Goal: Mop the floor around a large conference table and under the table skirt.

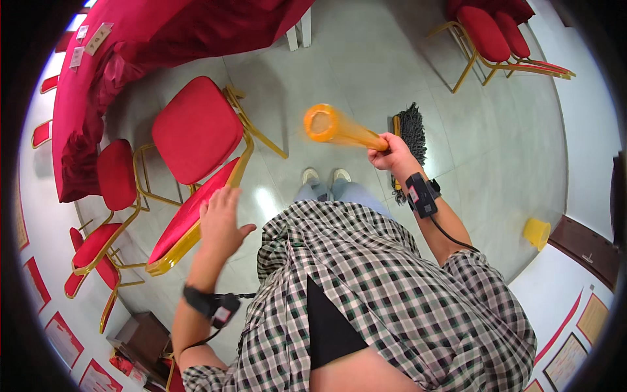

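My right hand (392, 156) is closed around the narrow end of a long orange-yellow handle or tube (350, 134), blurred by motion; its wide round end points up towards the camera. Below that hand, a mop head with dark grey strands (412, 132) lies on the floor; whether the handle joins it cannot be seen. My left hand (220, 223) holds nothing, its fingers spread and its thumb apart, over or beside the gold-framed back of a red padded chair (193, 130). Touch between them is unclear.
A table with a red cloth (147, 29) stands at the upper left. More red chairs (116, 174) are at the left, others (482, 34) at the upper right. A yellow bin (536, 233) stands by the right wall. A brown cabinet (142, 338) is at the lower left.
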Demonstrator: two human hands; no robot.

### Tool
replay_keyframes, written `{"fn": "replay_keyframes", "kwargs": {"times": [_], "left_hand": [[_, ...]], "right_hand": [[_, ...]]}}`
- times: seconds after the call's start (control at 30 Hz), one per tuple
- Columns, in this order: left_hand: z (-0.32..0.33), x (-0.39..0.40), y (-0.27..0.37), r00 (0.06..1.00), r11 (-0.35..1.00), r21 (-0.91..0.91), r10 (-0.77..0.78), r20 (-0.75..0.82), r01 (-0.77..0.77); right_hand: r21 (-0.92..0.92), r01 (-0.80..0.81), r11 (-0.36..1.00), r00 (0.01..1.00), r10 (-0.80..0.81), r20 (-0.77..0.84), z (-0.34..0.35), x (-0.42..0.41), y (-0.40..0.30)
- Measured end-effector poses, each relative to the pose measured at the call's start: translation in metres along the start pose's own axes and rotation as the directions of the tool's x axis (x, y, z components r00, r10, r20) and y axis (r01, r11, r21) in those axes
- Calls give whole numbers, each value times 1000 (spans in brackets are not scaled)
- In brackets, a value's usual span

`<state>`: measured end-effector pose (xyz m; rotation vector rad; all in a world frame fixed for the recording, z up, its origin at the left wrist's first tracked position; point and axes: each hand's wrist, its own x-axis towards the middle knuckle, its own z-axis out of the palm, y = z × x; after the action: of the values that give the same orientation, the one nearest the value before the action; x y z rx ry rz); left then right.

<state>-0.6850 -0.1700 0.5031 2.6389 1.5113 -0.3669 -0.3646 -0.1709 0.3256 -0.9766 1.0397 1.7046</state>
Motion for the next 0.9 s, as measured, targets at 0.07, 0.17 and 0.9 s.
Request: {"fn": "replay_keyframes", "kwargs": {"times": [0.07,0.17,0.9], "left_hand": [[41,-3,-12,992,995,105,8,-123,5],[46,-3,-35,963,976,215,31,-266,28],[-132,96,24,967,958,-154,225,-122,-242]], "right_hand": [[-17,-15,1000,996,16,86,-8,-1,-6],[-56,44,997,996,-40,75,4,-13,2],[-152,101,983,960,-57,273,38,8,31]]}}
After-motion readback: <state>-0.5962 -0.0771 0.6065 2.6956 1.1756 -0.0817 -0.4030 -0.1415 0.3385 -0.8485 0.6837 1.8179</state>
